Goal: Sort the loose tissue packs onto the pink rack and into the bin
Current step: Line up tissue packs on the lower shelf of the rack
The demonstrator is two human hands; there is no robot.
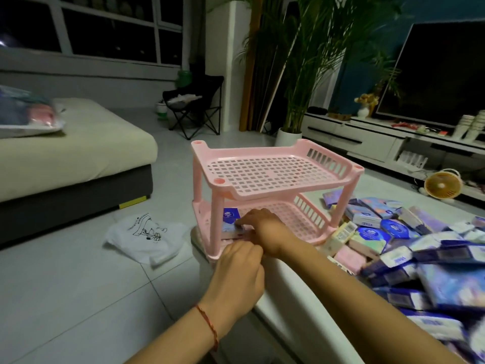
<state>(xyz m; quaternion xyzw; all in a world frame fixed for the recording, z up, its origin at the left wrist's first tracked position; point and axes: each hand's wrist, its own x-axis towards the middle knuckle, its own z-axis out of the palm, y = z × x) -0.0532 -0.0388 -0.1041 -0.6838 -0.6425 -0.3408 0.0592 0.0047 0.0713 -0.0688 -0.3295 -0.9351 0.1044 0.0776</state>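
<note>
A two-tier pink rack [265,170] stands on the left end of a white table [283,292]. Its top shelf holds nothing. At the left end of its lower shelf lie a blue tissue pack [231,214] and a paler pack under it. My right hand [262,233] reaches into that lower shelf and grips the paler pack there. My left hand [237,274] sits at the rack's near left foot, fingers curled; what it holds is hidden. A heap of loose tissue packs [409,245], blue, purple and pink, covers the table's right side.
A white plastic bag [143,236] lies on the tiled floor left of the table. A sofa [68,158] stands at the left. A folding chair, a potted palm, a TV cabinet and a small orange fan [443,185] stand behind.
</note>
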